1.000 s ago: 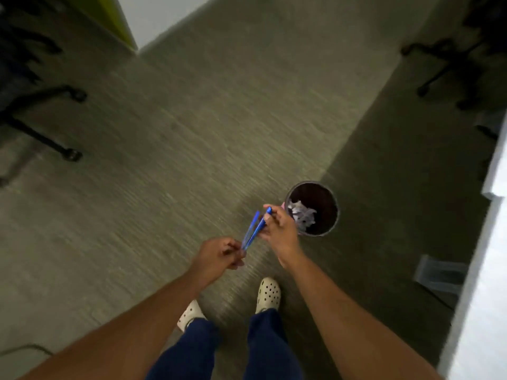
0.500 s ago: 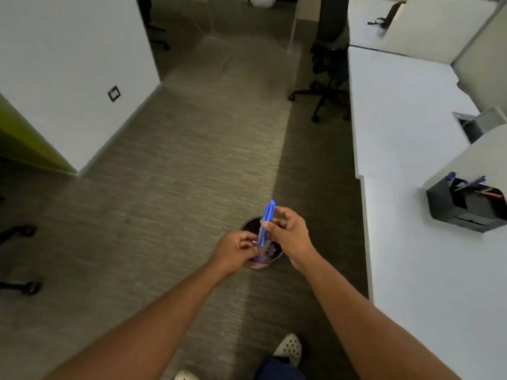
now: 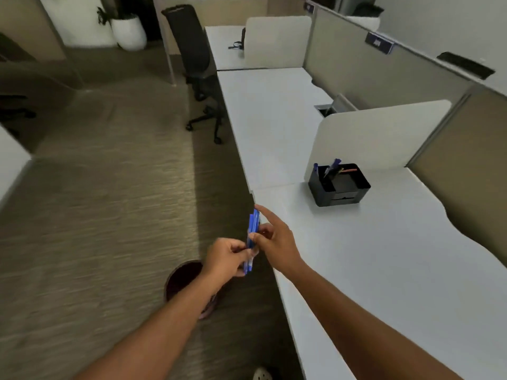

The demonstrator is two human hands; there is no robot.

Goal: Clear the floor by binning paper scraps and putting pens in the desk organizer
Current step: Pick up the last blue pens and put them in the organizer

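Both hands hold a small bunch of blue pens upright beside the desk's front edge. My left hand grips their lower ends; my right hand pinches the middle, index finger stretched out. A black desk organizer stands on the white desk, with a few pens sticking out of its left compartment. The dark round bin sits on the carpet under my left forearm, its contents hidden in shadow.
A black office chair stands by the desk farther back. Beige divider panels rise behind the organizer. A white planter sits at the far end of the carpet. One light shoe shows at the bottom.
My view has lifted from the floor and bin to the desk. The pens have turned upright and both hands have moved up and right, closer to the desk edge and organizer.
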